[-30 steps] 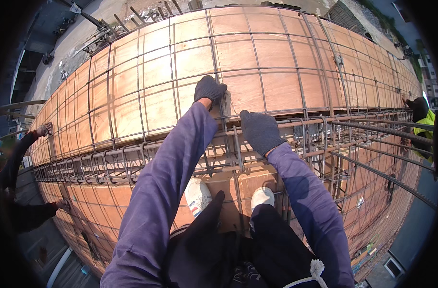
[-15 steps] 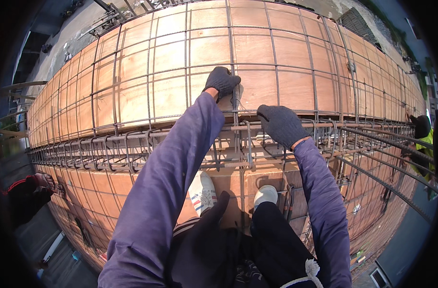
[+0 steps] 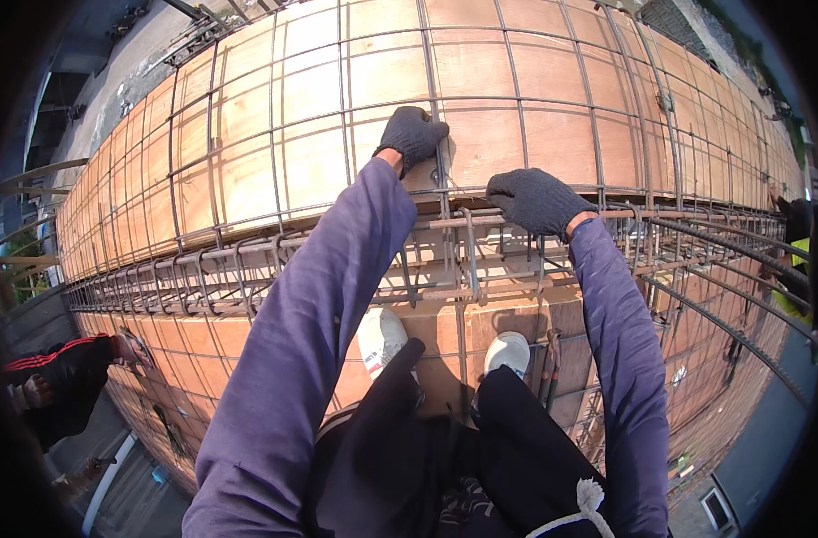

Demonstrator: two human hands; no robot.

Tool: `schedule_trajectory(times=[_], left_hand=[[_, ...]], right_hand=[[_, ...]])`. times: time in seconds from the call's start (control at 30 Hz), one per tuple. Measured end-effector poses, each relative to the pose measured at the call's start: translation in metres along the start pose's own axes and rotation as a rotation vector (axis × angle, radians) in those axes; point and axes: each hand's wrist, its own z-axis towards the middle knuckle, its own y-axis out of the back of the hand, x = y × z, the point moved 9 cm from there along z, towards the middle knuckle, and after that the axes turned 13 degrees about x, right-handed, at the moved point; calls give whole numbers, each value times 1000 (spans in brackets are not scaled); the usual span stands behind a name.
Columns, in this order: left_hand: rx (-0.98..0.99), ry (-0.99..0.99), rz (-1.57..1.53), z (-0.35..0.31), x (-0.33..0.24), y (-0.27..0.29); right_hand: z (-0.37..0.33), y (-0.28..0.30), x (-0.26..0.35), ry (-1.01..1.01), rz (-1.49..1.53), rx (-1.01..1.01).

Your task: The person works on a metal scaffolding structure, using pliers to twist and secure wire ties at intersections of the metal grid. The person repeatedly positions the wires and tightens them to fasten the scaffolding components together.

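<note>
My left hand [image 3: 411, 137], in a dark knitted glove, is closed in a fist against an upright rebar [image 3: 429, 67] of the mesh. What its fingers hold is hidden. Lower and to the right, my right hand [image 3: 539, 201], gloved alike, is closed just above the horizontal rebar along the top of the beam cage [image 3: 507, 219]. From its fingertips a thin tie wire [image 3: 467, 189] seems to run left toward the crossing of the bars; it is faint. Behind the mesh stand plywood panels [image 3: 480, 72].
My shoes [image 3: 507, 352] rest on the near side of the cage, by a plywood panel. Long loose rebars [image 3: 740, 330] jut out at the right. At the left edge is another person's leg in dark, red-striped trousers [image 3: 68, 359]; a person in a yellow-green vest [image 3: 796, 260] is at far right.
The view has shifted slightly. My right hand has moved a little up and to the right, while my left hand stays closed at the same upright bar. The leg at left shows more.
</note>
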Motion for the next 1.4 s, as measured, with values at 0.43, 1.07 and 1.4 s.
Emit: schedule_trajectory(times=[0.43, 1.07, 1.4], left_hand=[[29, 34, -21, 2, 5, -2], [-58, -124, -75, 7, 10, -3], [-60, -108, -114, 12, 17, -3]], right_hand=[[-6, 6, -7, 4, 46, 22], [10, -12, -8, -12, -148, -190], [30, -19, -20, -80, -201, -230]])
